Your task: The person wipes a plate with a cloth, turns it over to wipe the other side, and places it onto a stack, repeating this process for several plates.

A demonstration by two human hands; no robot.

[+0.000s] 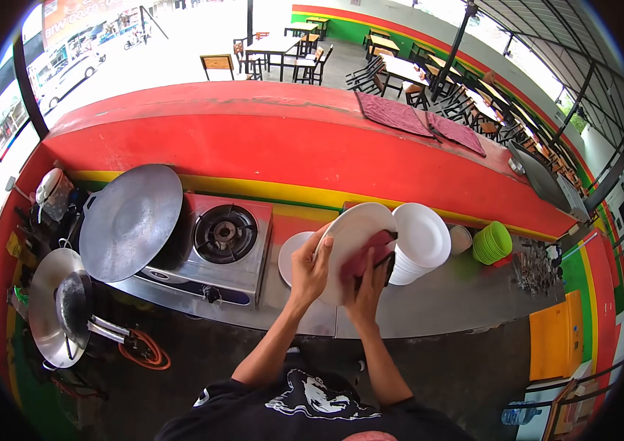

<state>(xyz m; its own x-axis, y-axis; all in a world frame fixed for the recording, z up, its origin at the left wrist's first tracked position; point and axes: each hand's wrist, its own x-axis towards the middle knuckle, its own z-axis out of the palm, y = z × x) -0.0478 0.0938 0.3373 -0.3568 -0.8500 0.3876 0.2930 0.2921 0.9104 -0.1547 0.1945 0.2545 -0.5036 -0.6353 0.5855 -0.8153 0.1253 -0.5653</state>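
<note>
My left hand [310,266] grips the left rim of a white plate [352,231], holding it tilted above the steel counter [437,305]. My right hand [365,283] presses a dark red cloth [368,253] against the plate's face. Just to the right stands a stack of white plates [420,242]. Another white plate [291,253] lies flat on the counter, partly hidden behind my left hand.
A gas stove [224,239] stands to the left, with a large round metal lid [130,220] leaning on it. A wok [58,305] sits lower left. Stacked green bowls [492,242] and cutlery [532,268] lie at the right. A red counter wall [290,147] runs behind.
</note>
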